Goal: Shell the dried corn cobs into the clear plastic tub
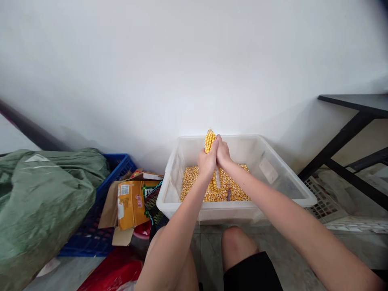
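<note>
Both my hands are together over a translucent plastic bin (pixel 233 205). My left hand (pixel 207 162) is wrapped round an ear of corn (pixel 209 140), whose pointed tip with yellow kernels stands up above the fingers. Pressed against the ear from the other side is my right hand (pixel 223 152), its fingers curled in and its thumb beside the left one. Below the hands the lower part of the ear shows yellow kernels next to a pale, bare strip. Loose corn kernels (pixel 190 184) cover the bin's floor. A small dark piece (pixel 228 195) sticks out among them.
To the left stand an opened orange carton (pixel 131 205) and a blue plastic crate (pixel 100 226) under a green sack (pixel 51 194). Red plastic (pixel 113 270) lies on the floor. At right are a black-legged table (pixel 342 141) and a white slotted basket (pixel 324 202). A white wall rises behind.
</note>
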Demonstrator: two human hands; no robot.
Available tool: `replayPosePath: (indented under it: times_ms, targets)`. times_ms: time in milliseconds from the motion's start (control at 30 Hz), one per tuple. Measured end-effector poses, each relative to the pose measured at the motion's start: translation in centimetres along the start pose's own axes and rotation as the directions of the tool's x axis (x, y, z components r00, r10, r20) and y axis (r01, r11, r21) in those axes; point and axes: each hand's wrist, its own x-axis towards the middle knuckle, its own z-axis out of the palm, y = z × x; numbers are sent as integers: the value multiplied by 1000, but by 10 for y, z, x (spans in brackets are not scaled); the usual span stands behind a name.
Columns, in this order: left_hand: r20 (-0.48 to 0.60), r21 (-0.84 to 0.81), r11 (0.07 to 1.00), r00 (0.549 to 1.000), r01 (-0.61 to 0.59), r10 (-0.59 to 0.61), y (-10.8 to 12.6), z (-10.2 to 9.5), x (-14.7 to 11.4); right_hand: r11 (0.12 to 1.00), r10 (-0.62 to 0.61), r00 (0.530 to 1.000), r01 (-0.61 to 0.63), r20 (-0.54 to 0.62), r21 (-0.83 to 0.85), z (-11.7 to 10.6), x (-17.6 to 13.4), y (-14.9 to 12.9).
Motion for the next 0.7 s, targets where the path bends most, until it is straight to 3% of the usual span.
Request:
replayPosePath:
  times_ms: [100,233,400,500,633,700]
  targets:
    - [-1,-7,1000,1000,-12,12,-1,2,0,999,50,989,-52,-139,-12,-7,-3,-5]
    - [30,26,999,999,-27,26,-2,1,2,999,-25,989,19,-143,-43,-11,-6,-6]
    - [34,79,997,999,-2,0,-4,-2,2,998,-54,995,51,-82,-36,-10,-7,-5]
    - [65,123,992,998,19,-27,-5,-2,1,999,7,1000,-7,-13,-31,-10,-5,-1]
    - [23,251,968,999,21,-28,-7,-3,5,997,81,993,-79,91,-24,-8,3,8]
    - [5,310,951,1000,-1,-1,-10,-3,8,1000,27,990,-27,140,-2,-6,6,11]
